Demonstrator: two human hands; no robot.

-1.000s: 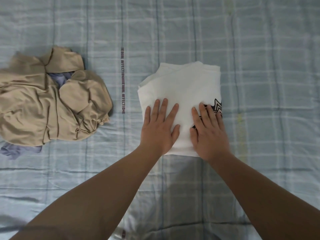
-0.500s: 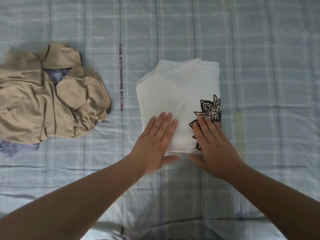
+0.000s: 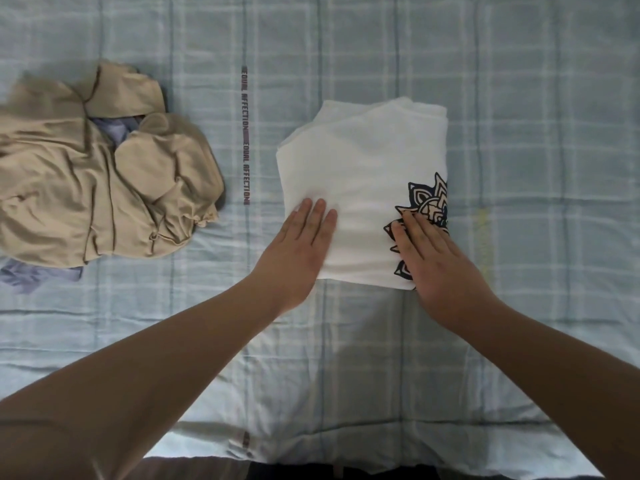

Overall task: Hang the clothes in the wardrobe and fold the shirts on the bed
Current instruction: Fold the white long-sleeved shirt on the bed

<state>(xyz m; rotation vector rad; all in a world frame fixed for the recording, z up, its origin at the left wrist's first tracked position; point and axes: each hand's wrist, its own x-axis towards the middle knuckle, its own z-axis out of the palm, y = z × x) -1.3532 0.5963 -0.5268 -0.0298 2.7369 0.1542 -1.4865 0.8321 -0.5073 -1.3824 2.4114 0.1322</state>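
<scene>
Item: folded white cotton shirt [image 3: 363, 188], a squarish bundle with a dark blue and tan mandala print [image 3: 429, 202] along its right edge; it lies flat on the bed [image 3: 519, 133], which is covered with a pale blue plaid sheet. The fold layers show at the shirt's far edge. Left hand [image 3: 298, 251]: at the shirt's near left corner, fingers straight and together, fingertips resting on the white cloth while the palm lies off its left edge; grip released, grasping nothing. Right hand [image 3: 440, 265]: at the shirt's near right corner, fingers straight and laid flat across the lower part of the print, the heel of the hand past the shirt's near edge; grip released, grasping nothing. Both forearms reach in from the near side of the shirt. Strip of dark printed lettering [image 3: 245, 140]: on the sheet just left of the shirt, running away from the viewer. Crumpled beige fabric heap [image 3: 104, 188]: well left of the shirt, beyond the lettering, apart from both hands. Pale lavender cloth [image 3: 20, 275]: beneath that heap, showing at its near left edge and through a gap in its top.
</scene>
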